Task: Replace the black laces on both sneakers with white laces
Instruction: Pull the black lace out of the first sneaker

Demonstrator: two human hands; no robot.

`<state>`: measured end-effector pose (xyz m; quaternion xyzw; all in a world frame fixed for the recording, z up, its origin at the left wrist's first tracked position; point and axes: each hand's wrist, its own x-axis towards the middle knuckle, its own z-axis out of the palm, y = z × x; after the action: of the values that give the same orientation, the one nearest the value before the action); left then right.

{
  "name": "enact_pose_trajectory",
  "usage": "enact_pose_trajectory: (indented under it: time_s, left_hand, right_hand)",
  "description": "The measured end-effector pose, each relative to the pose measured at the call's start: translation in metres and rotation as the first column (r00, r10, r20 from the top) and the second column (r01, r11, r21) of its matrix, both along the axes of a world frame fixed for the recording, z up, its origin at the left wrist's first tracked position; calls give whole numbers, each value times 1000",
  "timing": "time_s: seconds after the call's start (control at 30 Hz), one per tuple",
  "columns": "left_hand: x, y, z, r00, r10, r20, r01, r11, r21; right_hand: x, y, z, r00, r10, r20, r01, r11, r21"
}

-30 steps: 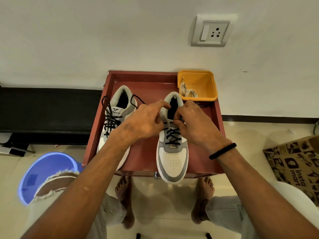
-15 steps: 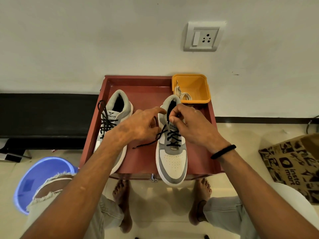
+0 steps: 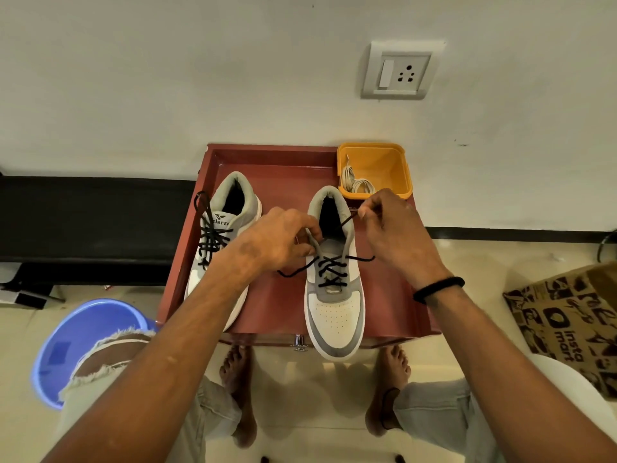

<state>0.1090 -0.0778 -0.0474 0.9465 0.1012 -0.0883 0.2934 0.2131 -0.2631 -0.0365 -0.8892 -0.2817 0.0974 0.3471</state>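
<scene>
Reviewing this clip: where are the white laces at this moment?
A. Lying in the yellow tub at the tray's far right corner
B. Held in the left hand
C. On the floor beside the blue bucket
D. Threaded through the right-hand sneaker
A: the white laces lie coiled inside the yellow tub, while both sneakers carry only black laces and the right hand pinches a black lace end.

Both hands [image 3: 334, 235] work the black lace [image 3: 329, 267] on the right sneaker [image 3: 335, 315] on a red tray [image 3: 277, 162].
</scene>
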Motion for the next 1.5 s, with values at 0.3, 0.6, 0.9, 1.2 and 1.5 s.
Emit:
enact_pose_trajectory:
  time_s: [0.3,0.6,0.9,1.2,1.5]
  left_hand:
    - [0,0,-2,999,27,-32,-28,1000,-13]
    - [0,1,-5,999,21,-33,-22,1000,-22]
    - [0,2,-3,999,13,-39,-13,1000,-9]
    - [-1,2,-3,999,8,-41,-8,1000,-11]
    - [-2,-1,2,999,11,-42,-12,999,-31]
  right_hand:
    - [4,5,21,657,234,-716,467,619,631]
    - [-13,11,7,957,290,23,-291,956,34]
    - [-11,11,-5,952,307,-3,-295,913,-282]
    - [-9,3,10,971,218,-96,-234,950,-208]
    - [2,-3,8,997,48,-62,-57,986,-158]
